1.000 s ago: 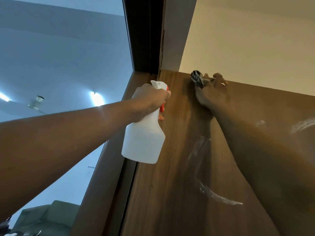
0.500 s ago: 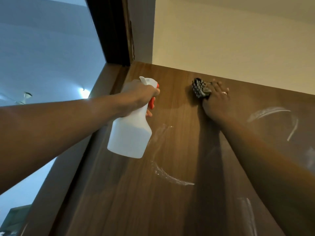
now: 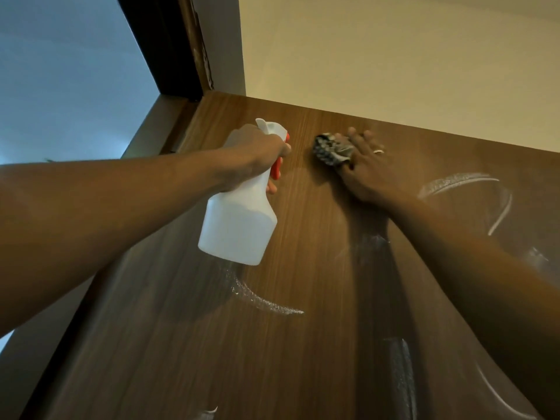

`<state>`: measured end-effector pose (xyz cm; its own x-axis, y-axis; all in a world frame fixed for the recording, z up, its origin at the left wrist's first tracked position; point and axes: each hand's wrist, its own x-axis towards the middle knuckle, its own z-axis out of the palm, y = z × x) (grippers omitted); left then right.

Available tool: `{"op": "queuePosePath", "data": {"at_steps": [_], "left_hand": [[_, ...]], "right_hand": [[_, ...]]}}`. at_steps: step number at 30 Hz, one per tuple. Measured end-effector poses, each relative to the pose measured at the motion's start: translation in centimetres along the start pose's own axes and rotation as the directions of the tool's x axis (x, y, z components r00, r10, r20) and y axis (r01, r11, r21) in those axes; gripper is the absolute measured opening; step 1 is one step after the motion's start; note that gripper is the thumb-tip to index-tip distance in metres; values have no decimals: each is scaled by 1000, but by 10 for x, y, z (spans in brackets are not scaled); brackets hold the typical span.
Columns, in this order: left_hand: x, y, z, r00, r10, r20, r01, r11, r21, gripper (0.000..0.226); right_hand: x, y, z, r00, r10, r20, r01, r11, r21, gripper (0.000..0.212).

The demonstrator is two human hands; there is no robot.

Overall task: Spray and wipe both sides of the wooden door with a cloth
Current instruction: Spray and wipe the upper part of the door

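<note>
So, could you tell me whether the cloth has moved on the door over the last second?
Yes. The cloth, under the right hand, has slid down from the top edge of the door and rightward, away from its left corner.

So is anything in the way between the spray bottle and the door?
Nothing visible. The left hand holds the spray bottle close to the bare wooden door; the cloth under the right hand sits off to its right.
</note>
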<state>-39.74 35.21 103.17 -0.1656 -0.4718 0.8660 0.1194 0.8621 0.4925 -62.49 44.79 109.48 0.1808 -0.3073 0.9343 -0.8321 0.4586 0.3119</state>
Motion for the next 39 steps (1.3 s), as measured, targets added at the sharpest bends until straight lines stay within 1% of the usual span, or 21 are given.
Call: {"op": "queuePosePath", "data": {"at_steps": [1, 3, 5, 6, 8, 10, 13, 15, 17, 19, 22, 24, 25, 27, 30, 32, 34, 35, 37, 39], "left_hand": [[-1, 1, 3, 1000, 9, 5, -9, 1000, -6, 32], [-2, 2, 7, 1000, 22, 17, -22, 1000, -22, 28], [0, 3, 9, 999, 27, 22, -26, 999, -46, 31], [2, 4, 12, 999, 30, 23, -28, 998, -54, 33], [6, 7, 18, 999, 38, 25, -36, 997, -66, 32], [6, 10, 22, 999, 44, 30, -42, 997, -59, 32], [4, 15, 28, 999, 31, 32, -29, 998, -50, 33], [2, 18, 36, 999, 22, 43, -20, 998, -54, 31], [0, 21, 45, 998, 13, 56, -10, 999, -50, 30], [-1, 25, 57, 998, 8, 66, -5, 999, -51, 29], [-2, 35, 75, 998, 11, 69, -7, 999, -53, 31], [-4, 44, 88, 998, 17, 55, -14, 999, -43, 36], [-3, 49, 94, 998, 27, 49, -24, 999, -46, 38], [-1, 57, 104, 998, 47, 32, -45, 997, -67, 41], [-5, 67, 118, 999, 44, 15, -43, 995, -88, 38], [-8, 70, 125, 999, 31, 12, -30, 995, -93, 37], [-10, 72, 130, 1000, 23, 2, -23, 997, -80, 40], [-10, 73, 134, 1000, 21, -7, -21, 998, -67, 39], [-12, 75, 139, 999, 27, -32, -29, 999, -39, 34], [-11, 78, 146, 997, 48, -53, -49, 999, -10, 31]], "right_hand": [[-3, 14, -4, 997, 81, -17, -81, 997, -13, 60], [9, 33, -11, 968, 252, -4, -252, 968, -15, 61], [38, 38, -19, 935, 353, 25, -353, 935, 16, 65], [52, 37, -21, 929, 368, 27, -369, 929, 31, 65], [75, 28, -18, 948, 316, 26, -316, 948, 27, 64], [78, 17, -12, 975, 217, 45, -217, 976, 5, 64], [40, 18, -7, 996, 75, 48, -72, 996, -52, 61], [6, 36, -8, 999, 36, 29, -34, 998, -55, 59], [-19, 64, -10, 996, 85, 1, -84, 995, -53, 57], [-23, 93, -16, 982, 190, -7, -190, 981, -37, 58], [5, 113, -25, 946, 323, -10, -323, 946, -32, 61], [29, 112, -28, 941, 338, 8, -338, 941, -2, 63], [39, 110, -27, 951, 310, 15, -310, 951, -3, 64], [44, 106, -25, 978, 207, 22, -206, 978, -21, 65], [6, 111, -19, 1000, 0, 4, 0, 999, -54, 60], [-28, 130, -18, 998, -63, 5, 64, 997, -43, 56], [-49, 158, -23, 999, -43, -2, 43, 998, -38, 56], [-53, 174, -26, 1000, 1, -16, -2, 999, -48, 56], [-47, 203, -34, 991, 126, -38, -129, 989, -66, 59], [-26, 215, -42, 968, 251, -31, -252, 967, -37, 62]]}}
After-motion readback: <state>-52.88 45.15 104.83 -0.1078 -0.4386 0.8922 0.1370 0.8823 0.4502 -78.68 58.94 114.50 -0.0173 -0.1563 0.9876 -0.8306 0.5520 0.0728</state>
